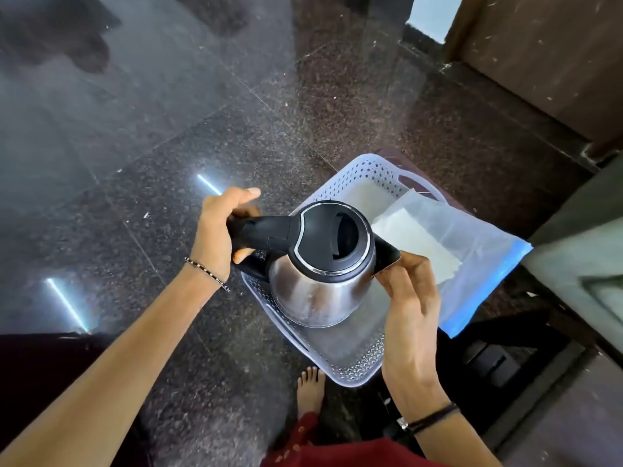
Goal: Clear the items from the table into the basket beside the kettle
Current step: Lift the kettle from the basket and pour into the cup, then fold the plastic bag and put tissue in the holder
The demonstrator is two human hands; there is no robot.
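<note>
Kettle (pixel 313 291) in steel with a black lid (pixel 333 237) sits upright over the near half of a white perforated basket (pixel 357 365), which stands on the dark speckled floor (pixel 168 163); whether its base touches the basket's bottom cannot be told. Its long axis runs across the view, with the black handle (pixel 259 230) pointing to the left and the spout (pixel 386 256) to the right. No lettering on it can be made out. The left hand (pixel 215 237) has its grip closed round the handle, thumb on top. The right hand (pixel 414 315) pinches the tip of the spout between curled fingers and thumb. A clear plastic bag (pixel 478 264) with a blue strip along its right end lies over the basket's far right rim, something white and flat inside it. A bare foot (pixel 310 389) stands just beside the basket's near corner.
</note>
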